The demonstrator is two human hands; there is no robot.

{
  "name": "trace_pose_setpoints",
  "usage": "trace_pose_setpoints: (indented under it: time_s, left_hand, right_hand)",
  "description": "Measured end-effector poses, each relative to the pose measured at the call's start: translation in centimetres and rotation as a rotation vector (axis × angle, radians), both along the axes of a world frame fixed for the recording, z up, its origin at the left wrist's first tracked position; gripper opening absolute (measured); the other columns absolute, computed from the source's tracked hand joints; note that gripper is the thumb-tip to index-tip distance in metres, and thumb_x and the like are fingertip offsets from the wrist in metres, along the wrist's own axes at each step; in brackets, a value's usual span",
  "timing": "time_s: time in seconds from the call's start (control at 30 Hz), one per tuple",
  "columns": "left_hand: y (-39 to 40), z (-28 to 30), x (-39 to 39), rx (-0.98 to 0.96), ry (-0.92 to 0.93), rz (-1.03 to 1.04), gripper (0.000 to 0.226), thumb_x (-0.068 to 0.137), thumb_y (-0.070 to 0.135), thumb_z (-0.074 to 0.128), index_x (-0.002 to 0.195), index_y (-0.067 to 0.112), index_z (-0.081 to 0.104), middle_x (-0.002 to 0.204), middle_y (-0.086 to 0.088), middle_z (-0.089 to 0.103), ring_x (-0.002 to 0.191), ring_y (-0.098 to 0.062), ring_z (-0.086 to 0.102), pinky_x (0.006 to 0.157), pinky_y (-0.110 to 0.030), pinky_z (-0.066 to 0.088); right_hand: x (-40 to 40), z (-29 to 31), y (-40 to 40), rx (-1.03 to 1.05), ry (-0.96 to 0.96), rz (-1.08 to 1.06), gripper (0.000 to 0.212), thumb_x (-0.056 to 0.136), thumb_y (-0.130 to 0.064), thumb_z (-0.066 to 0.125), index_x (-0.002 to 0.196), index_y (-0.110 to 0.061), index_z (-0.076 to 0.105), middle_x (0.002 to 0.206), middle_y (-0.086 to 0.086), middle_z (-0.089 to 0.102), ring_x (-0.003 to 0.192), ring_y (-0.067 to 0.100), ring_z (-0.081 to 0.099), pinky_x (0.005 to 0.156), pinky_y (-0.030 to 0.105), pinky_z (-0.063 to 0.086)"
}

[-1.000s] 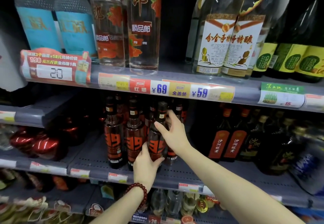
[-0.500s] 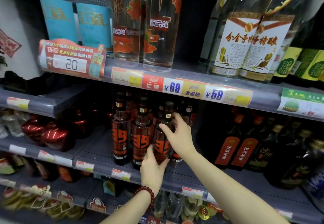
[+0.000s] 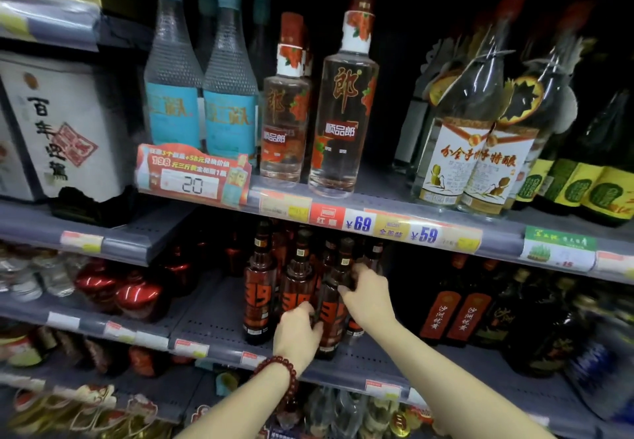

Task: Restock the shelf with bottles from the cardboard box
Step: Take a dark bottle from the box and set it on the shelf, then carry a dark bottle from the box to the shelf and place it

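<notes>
Both forearms stretched forward to middle shelf (image 3: 219, 332). Left hand (image 3: 295, 335), bead bracelet (image 3: 279, 370) at wrist, wrapped round lower body of dark bottle (image 3: 332, 304) with orange "39" label. Right hand (image 3: 368, 296) clasping same bottle's shoulder. Bottle upright, front row, touching matching bottles alongside.

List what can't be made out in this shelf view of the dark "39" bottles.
- Cardboard box: nowhere in the head view, so remaining stock is unknown.
- Front "39" bottle: the left hand covers its lower body, the right hand its shoulder; the label is only partly readable.
- Rear "39" bottles: behind the front row in shadow, so their count is unclear.
- Small price tags: blurred, unreadable.
- Bottom shelf goods: cut by the frame's lower edge.
</notes>
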State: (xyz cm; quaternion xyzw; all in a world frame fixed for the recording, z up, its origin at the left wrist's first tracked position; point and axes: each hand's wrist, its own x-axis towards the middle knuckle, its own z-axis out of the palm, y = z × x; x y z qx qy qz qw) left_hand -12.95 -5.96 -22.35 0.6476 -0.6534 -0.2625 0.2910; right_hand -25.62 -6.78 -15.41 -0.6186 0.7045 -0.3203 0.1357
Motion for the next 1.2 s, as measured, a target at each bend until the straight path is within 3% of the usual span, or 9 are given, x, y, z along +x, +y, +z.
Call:
trace_pose_setpoints:
  time_s: [0.23, 0.5, 0.63, 0.83, 0.97, 1.1, 1.2]
  left_hand:
    - [0.4, 3.2, 6.9, -0.104, -0.058, -0.077, 0.018, 0.086, 0.019, 0.059, 0.103, 0.016, 0.062, 0.087, 0.000, 0.070, 0.086, -0.020, 0.065, 0.074, -0.029, 0.052]
    - [2.2, 5.1, 20.3, -0.177, -0.083, 0.019, 0.024, 0.085, 0.018, 0.058, 0.109, 0.016, 0.061, 0.096, -0.005, 0.070, 0.095, -0.024, 0.065, 0.080, -0.033, 0.051]
    - [4.0, 4.9, 29.1, -0.175, -0.129, 0.164, 0.023, 0.088, 0.018, 0.056, 0.110, 0.013, 0.060, 0.100, -0.006, 0.070, 0.102, -0.024, 0.062, 0.083, -0.032, 0.047]
    - [8.4, 4.0, 43.8, -0.132, -0.154, 0.451, 0.019, 0.091, 0.019, 0.054, 0.108, 0.011, 0.058, 0.093, -0.009, 0.069, 0.087, -0.026, 0.066, 0.068, -0.031, 0.050]
    - [11.6, 3.6, 53.1, -0.094, -0.168, 0.682, 0.018, 0.086, 0.017, 0.055, 0.100, 0.008, 0.060, 0.091, -0.011, 0.069, 0.090, -0.029, 0.064, 0.075, -0.035, 0.051]
    - [14.7, 3.2, 61.6, -0.058, -0.162, 0.895, 0.018, 0.084, 0.012, 0.054, 0.099, 0.005, 0.061, 0.093, -0.016, 0.068, 0.093, -0.034, 0.062, 0.079, -0.039, 0.049]
    - [17.0, 3.1, 67.2, -0.017, -0.150, 1.077, 0.026, 0.086, 0.015, 0.054, 0.110, 0.009, 0.061, 0.100, -0.014, 0.070, 0.099, -0.032, 0.063, 0.081, -0.033, 0.047]
  right_hand:
    - [4.3, 1.1, 3.6, 0.127, 0.206, -0.063, 0.011, 0.085, -0.015, 0.057, 0.094, -0.011, 0.060, 0.098, 0.007, 0.064, 0.087, 0.026, 0.062, 0.072, 0.034, 0.052]
    - [18.0, 3.1, 3.6, 0.105, 0.296, 0.178, 0.023, 0.083, -0.016, 0.057, 0.105, -0.014, 0.063, 0.110, 0.008, 0.066, 0.106, 0.030, 0.061, 0.083, 0.035, 0.052]
    - [26.9, 2.8, 2.7, 0.111, 0.308, 0.391, 0.022, 0.081, -0.015, 0.058, 0.103, -0.012, 0.064, 0.109, 0.010, 0.067, 0.104, 0.030, 0.061, 0.082, 0.035, 0.052]
    - [42.1, 1.2, 1.8, 0.153, 0.369, 0.758, 0.013, 0.082, -0.018, 0.058, 0.092, -0.011, 0.060, 0.101, 0.010, 0.067, 0.097, 0.030, 0.062, 0.073, 0.032, 0.049]
    - [52.8, 0.1, 2.2, 0.132, 0.376, 0.961, 0.015, 0.082, -0.017, 0.060, 0.095, -0.009, 0.061, 0.102, 0.012, 0.067, 0.098, 0.031, 0.063, 0.079, 0.037, 0.054]
    - [63.1, -0.6, 2.5, 0.137, 0.399, 1.172, 0.010, 0.083, -0.017, 0.059, 0.091, -0.012, 0.060, 0.093, 0.008, 0.067, 0.091, 0.028, 0.065, 0.066, 0.034, 0.052]
    - [70.8, -0.8, 2.7, 0.135, 0.404, 1.304, 0.016, 0.083, -0.019, 0.060, 0.097, -0.012, 0.061, 0.104, 0.008, 0.066, 0.099, 0.028, 0.064, 0.077, 0.036, 0.053]
